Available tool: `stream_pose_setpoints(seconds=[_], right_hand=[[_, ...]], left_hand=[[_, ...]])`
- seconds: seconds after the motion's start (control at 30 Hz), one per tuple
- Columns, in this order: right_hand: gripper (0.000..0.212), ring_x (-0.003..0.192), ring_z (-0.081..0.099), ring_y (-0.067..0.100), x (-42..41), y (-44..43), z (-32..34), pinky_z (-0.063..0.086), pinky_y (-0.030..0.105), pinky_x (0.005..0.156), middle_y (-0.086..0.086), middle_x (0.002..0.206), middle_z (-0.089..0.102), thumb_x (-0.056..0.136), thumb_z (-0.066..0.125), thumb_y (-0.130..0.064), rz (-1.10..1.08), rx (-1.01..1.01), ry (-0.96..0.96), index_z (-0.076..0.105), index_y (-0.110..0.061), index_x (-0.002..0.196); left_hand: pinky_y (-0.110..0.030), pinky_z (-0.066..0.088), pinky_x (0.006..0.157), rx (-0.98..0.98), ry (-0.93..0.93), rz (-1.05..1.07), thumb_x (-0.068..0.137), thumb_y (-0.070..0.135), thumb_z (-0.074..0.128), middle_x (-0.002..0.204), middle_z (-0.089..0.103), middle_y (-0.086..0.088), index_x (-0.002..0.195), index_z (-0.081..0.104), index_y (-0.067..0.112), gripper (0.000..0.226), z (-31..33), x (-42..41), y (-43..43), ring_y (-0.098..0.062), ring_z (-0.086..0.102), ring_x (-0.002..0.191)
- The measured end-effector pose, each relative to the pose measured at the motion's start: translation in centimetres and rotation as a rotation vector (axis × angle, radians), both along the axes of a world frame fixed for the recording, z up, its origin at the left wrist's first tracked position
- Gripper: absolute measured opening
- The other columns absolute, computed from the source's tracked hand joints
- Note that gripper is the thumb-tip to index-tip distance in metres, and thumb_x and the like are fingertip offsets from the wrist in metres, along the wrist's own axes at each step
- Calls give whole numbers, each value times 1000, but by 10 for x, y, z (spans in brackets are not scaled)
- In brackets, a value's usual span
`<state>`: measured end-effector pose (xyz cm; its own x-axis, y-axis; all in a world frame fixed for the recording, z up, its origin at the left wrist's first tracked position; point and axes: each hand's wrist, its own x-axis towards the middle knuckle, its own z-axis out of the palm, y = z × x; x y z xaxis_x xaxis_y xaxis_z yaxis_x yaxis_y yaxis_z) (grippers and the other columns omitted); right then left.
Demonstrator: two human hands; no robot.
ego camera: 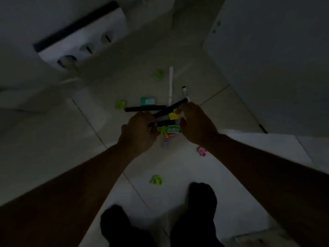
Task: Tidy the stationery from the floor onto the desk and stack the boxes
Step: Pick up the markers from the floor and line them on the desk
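The light is so dim that we can hardly sort out the pile between our hands: a small green box (174,129), a yellow scrap (173,115) and crossed black markers (145,108) on the floor tiles (178,164). Our left hand (138,132) curls round the end of another dark marker (162,123). We cannot tell whether our right hand (195,123) grips anything, as its fingers are hidden. Nearby lie a white pen (170,82), a teal box (147,101), a green scrap (156,180) and a pink scrap (201,151) partly behind the right wrist.
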<state>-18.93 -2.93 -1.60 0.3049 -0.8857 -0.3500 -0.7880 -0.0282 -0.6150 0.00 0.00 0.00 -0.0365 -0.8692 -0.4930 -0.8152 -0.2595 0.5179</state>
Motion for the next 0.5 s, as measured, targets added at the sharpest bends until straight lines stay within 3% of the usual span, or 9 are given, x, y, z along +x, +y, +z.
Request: stream_pose_setpoints(seconds=[0.1, 0.27, 0.37, 0.5], right_hand=[[40, 106, 49, 40, 5, -12, -30, 47, 48, 79, 22, 114, 57, 74, 50, 15, 114, -80, 80, 59, 1, 111], [56, 110, 51, 44, 10, -26, -63, 48, 49, 75, 22, 120, 59, 73, 61, 8, 320, -212, 231, 57, -5, 127], [46, 105, 52, 42, 10, -33, -73, 45, 45, 71, 20, 111, 62, 78, 62, 2, 348, -253, 312, 61, -8, 123], [33, 91, 57, 41, -4, -35, -75, 47, 42, 62, 18, 96, 62, 72, 70, -1, 330, -275, 324, 67, -7, 104]], left_hand=[[-55, 51, 83, -66, 20, 10, 79, 40, 43, 103, 66, -21, 100, 68, 1, 51, -33, 1, 3, -40, 63, 98], [-43, 37, 104, -35, -54, 60, 92, 15, 53, 132, 54, -11, 123, 57, 10, 32, -45, -8, -13, -31, 45, 127], [-42, 36, 104, -41, -71, 22, 92, 14, 55, 133, 52, -10, 128, 53, 12, 36, -51, -10, -21, -31, 44, 127], [-43, 38, 102, -70, -89, -11, 90, 18, 58, 131, 53, -12, 128, 53, 11, 38, -57, -10, -26, -32, 47, 123]])
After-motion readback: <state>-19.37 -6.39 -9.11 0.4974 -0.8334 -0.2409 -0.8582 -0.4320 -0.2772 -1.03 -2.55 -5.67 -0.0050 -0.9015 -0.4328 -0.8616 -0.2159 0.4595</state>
